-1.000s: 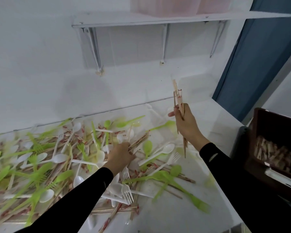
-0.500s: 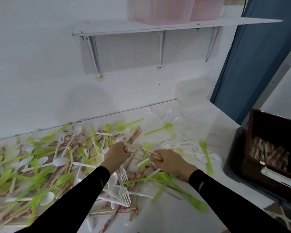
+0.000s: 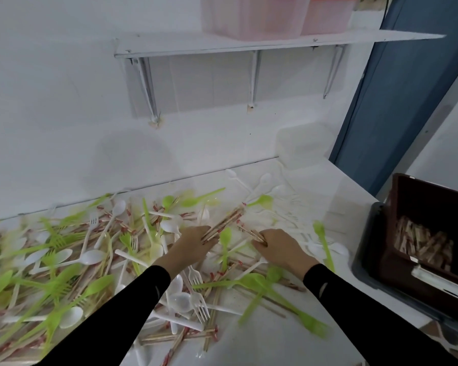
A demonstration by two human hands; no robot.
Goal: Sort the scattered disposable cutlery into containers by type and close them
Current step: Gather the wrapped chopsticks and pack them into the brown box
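No readable text, labels or numbers — anywhere

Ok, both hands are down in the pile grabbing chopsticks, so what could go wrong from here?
1. The left hand grips a bundle of chopsticks near one end; the long free ends could snag nearby spoons and drag them along.
2. The right hand pinches only a few sticks among mixed cutlery, so a green spoon might come up too.
3. The brown container sits off the table edge; sticks could drop in the gap.

Your left hand [image 3: 193, 244] and right hand [image 3: 280, 250] reach forward, low and close together, fingers curled.
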